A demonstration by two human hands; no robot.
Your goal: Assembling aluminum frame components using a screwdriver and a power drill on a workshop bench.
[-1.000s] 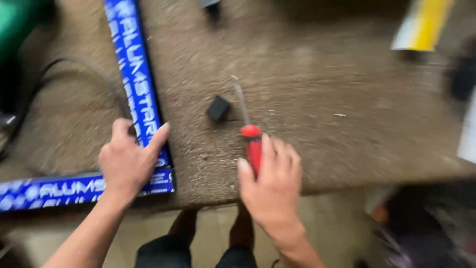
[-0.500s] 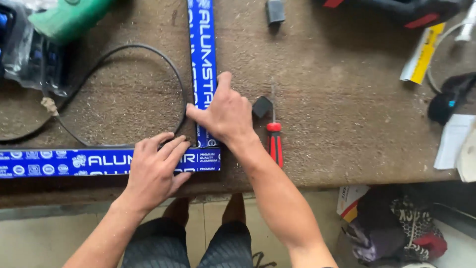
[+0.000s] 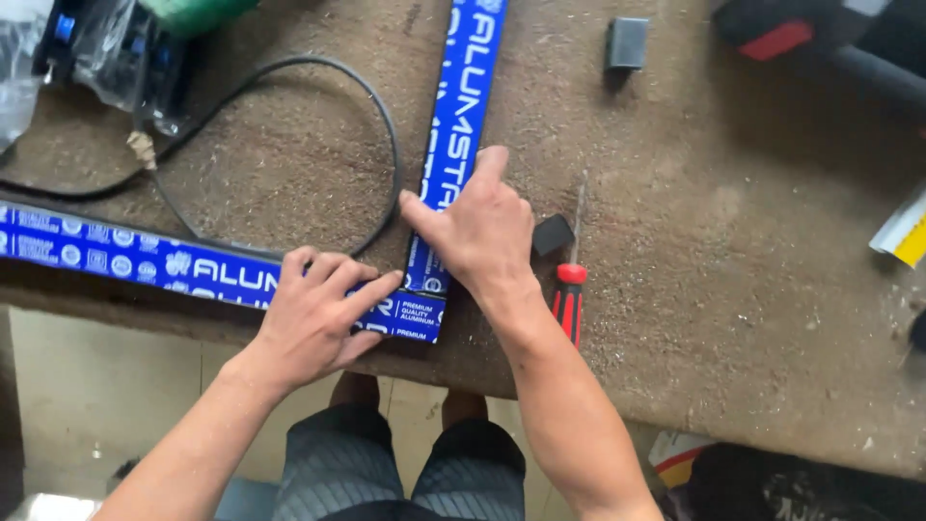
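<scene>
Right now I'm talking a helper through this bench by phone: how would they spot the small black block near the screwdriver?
Start at the two blue aluminium bars meeting in a corner under the hands. Just beyond the right hand lies a red-handled screwdriver; the small black block sits between them. Unlike the grey block farther up, it is darker and tilted.
</scene>
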